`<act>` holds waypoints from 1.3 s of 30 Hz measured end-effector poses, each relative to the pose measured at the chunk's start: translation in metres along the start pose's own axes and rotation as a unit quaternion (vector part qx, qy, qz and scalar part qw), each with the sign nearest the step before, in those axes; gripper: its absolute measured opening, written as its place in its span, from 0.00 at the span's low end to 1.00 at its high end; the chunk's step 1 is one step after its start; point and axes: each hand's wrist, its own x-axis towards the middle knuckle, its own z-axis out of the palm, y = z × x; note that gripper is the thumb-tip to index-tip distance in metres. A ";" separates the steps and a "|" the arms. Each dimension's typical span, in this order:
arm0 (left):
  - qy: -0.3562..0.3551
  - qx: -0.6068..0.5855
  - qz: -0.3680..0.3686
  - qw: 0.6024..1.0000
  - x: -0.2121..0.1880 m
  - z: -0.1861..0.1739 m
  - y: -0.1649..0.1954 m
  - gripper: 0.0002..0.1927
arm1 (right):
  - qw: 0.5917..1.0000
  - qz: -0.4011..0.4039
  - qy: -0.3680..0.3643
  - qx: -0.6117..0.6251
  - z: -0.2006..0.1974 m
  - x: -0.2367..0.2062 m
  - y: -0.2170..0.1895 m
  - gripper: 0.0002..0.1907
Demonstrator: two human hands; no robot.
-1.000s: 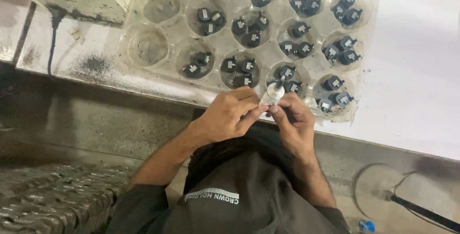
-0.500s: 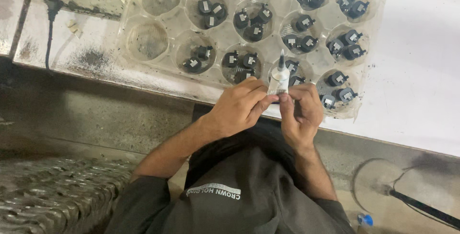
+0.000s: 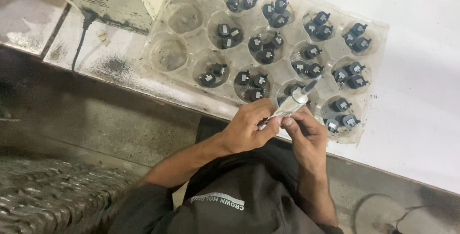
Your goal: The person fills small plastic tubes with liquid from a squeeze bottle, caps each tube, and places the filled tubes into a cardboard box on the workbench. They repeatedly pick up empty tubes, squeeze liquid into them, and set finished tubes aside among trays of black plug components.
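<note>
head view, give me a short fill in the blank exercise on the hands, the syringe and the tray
1. Both the left hand and the right hand grip one small ____.
2. The syringe has its tip pointing toward the clear plastic ____.
3. The tray holds small parts coloured ____.
4. The three cups at the tray's left end hold ____ parts.

Missing words: syringe; tray; black; no
</note>
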 end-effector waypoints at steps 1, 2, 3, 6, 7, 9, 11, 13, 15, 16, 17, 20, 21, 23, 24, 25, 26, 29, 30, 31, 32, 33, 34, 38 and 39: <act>-0.001 0.013 -0.005 1.000 0.000 -0.001 0.001 0.07 | 0.999 -0.021 0.012 -0.041 0.000 0.001 -0.001 0.05; 0.009 0.054 0.023 0.998 0.002 -0.002 0.001 0.07 | 0.995 -0.042 0.026 -0.083 0.000 0.003 -0.002 0.05; 0.018 0.093 0.051 0.994 0.002 -0.004 0.002 0.08 | 0.989 -0.062 0.042 -0.125 0.000 0.004 -0.003 0.05; 0.022 0.169 0.088 0.981 0.003 -0.009 0.001 0.08 | 0.971 -0.094 0.034 -0.217 0.001 0.005 -0.009 0.05; 0.020 0.187 0.093 0.978 0.004 -0.009 0.001 0.08 | 0.972 -0.081 0.020 -0.218 0.001 0.005 -0.012 0.05; -0.013 0.067 0.028 0.997 0.006 -0.010 0.000 0.08 | 0.974 -0.063 -0.009 -0.219 -0.001 0.005 -0.017 0.07; -0.047 0.013 -0.017 0.999 0.010 -0.012 -0.001 0.09 | 0.973 -0.092 -0.027 -0.210 -0.001 0.010 -0.021 0.05; -0.084 0.018 -0.050 0.995 0.014 -0.014 0.001 0.10 | 0.976 -0.099 -0.028 -0.194 -0.001 0.015 -0.022 0.04; -0.069 0.107 0.018 0.992 0.016 -0.018 0.005 0.12 | 0.982 -0.086 -0.012 -0.166 0.000 0.019 -0.022 0.04; -0.062 0.152 0.054 0.985 0.017 -0.020 0.007 0.13 | 0.973 -0.112 0.003 -0.202 0.001 0.021 -0.021 0.03; -0.042 0.165 0.060 0.983 0.017 -0.020 0.010 0.13 | 0.961 -0.139 0.017 -0.237 0.003 0.021 -0.019 0.02; -0.002 0.195 0.075 0.978 0.019 -0.020 0.016 0.12 | 0.925 -0.202 0.049 -0.318 0.008 0.022 -0.015 0.02; -0.005 0.197 0.076 0.977 0.020 -0.021 0.016 0.11 | 0.913 -0.217 0.058 -0.340 0.009 0.022 -0.014 0.03; -0.017 0.179 0.073 0.981 0.021 -0.023 0.016 0.10 | 0.908 -0.232 0.049 -0.344 0.008 0.021 -0.014 0.03; -0.026 0.158 0.069 0.985 0.021 -0.025 0.014 0.10 | 0.906 -0.239 0.044 -0.346 0.007 0.021 -0.014 0.04; -0.037 0.138 0.066 0.988 0.021 -0.027 0.012 0.09 | 0.909 -0.235 0.024 -0.342 0.006 0.021 -0.015 0.04; -0.047 0.130 0.072 0.988 0.022 -0.029 0.010 0.09 | 0.912 -0.230 0.005 -0.339 0.003 0.021 -0.017 0.04; -0.076 0.095 0.079 0.989 0.018 -0.030 0.004 0.08 | 0.909 -0.225 -0.004 -0.350 -0.002 0.020 -0.021 0.03; -0.086 0.079 0.080 0.990 0.017 -0.028 0.001 0.08 | 0.905 -0.230 0.001 -0.357 -0.002 0.020 -0.021 0.03; -0.095 0.064 0.082 0.990 0.016 -0.026 -0.001 0.08 | 0.905 -0.238 0.010 -0.353 -0.002 0.020 -0.021 0.02; -0.089 0.069 0.085 0.990 0.016 -0.024 -0.002 0.08 | 0.904 -0.247 0.019 -0.348 -0.001 0.020 -0.020 0.02; -0.082 0.074 0.086 0.990 0.015 -0.020 -0.003 0.09 | 0.904 -0.254 0.028 -0.344 0.001 0.019 -0.019 0.01; -0.075 0.079 0.089 0.990 0.015 -0.017 -0.004 0.09 | 0.905 -0.257 0.033 -0.338 0.002 0.019 -0.018 0.01; -0.031 0.105 0.092 0.990 0.016 -0.011 -0.004 0.08 | 0.910 -0.232 0.059 -0.338 0.009 0.017 -0.016 0.03; -0.026 0.118 0.094 0.988 0.015 -0.011 -0.003 0.07 | 0.912 -0.214 0.065 -0.343 0.010 0.016 -0.017 0.03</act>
